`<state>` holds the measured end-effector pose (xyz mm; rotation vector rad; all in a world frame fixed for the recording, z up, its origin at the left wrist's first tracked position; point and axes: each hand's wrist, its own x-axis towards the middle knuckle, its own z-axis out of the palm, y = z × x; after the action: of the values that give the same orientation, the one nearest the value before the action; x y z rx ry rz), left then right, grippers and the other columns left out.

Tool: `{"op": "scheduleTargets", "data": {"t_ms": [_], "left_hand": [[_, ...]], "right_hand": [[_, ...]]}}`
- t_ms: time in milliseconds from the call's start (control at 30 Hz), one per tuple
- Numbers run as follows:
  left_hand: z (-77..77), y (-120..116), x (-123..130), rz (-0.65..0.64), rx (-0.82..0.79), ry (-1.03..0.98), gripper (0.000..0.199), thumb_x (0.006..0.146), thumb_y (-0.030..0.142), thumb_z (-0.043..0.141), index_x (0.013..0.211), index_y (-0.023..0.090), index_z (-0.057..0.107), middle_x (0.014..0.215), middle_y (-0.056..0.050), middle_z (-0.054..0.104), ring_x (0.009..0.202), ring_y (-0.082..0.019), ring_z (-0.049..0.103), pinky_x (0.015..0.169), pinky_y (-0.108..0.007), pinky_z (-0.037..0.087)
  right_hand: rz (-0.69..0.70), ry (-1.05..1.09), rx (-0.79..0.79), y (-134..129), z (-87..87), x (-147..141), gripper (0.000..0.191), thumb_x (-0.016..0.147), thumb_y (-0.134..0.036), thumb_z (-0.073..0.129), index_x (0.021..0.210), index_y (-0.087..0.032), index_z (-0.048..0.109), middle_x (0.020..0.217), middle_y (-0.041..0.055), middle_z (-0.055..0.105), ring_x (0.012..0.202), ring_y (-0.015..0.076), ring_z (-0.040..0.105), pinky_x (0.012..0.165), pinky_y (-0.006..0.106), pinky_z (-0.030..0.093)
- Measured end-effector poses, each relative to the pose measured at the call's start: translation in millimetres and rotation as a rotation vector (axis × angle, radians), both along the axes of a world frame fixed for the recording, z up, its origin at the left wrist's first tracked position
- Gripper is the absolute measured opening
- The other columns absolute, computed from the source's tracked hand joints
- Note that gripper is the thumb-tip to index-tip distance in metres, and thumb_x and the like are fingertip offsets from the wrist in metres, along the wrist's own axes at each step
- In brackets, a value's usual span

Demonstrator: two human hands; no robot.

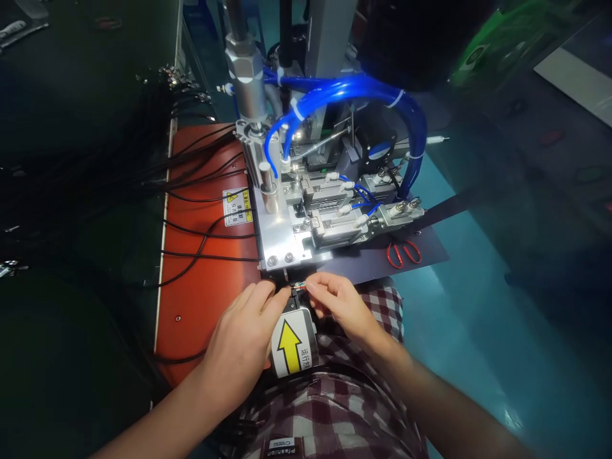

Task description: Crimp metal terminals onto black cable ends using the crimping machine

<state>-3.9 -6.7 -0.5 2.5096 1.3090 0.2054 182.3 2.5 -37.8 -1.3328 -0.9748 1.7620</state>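
Note:
Just in front of the machine's metal plate (281,239), my two hands come close together. My right hand (337,299) pinches thin coloured wires (300,286) between thumb and forefinger. My left hand (251,325) is closed at the black feed part (294,299), its thumb and forefinger tips meeting beside the wires; what they hold is too small to make out. Below the fingertips sits a white label with a yellow arrow (289,347).
Black cables (201,256) cross the orange board (205,287) on the left. Pneumatic cylinders (335,223) and a looped blue hose (354,89) stand behind the hands. Red-handled scissors (404,254) lie on the dark plate at right.

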Motion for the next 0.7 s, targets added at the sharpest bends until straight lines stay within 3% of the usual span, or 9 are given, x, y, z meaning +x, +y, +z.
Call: {"op": "scheduleTargets", "data": {"t_ms": [333,700], "left_hand": [[-2.8,2,0,0.001,-0.051,-0.101,0.05,0.076,0.002,0.04,0.122,0.02,0.047,0.103,-0.009,0.05,0.089,-0.023,0.05,0.071,-0.035,0.05],[-4.6,3,2,0.052,-0.01,-0.14,0.036,0.085,0.007,0.039,0.115,0.017,0.056,0.095,-0.008,0.054,0.085,-0.021,0.052,0.068,-0.031,0.049]], "right_hand": [[-0.149,-0.023,0.06,2,0.4,-13,0.026,0.077,-0.04,0.061,0.071,-0.018,0.05,0.054,-0.0064,0.046,0.046,0.0091,0.042,0.047,0.024,0.034],[-0.137,0.169,-0.009,-2,-10.6,-15,0.03,0.08,-0.045,0.061,0.072,-0.018,0.051,0.052,-0.0065,0.047,0.049,0.0094,0.039,0.052,0.024,0.031]]}}
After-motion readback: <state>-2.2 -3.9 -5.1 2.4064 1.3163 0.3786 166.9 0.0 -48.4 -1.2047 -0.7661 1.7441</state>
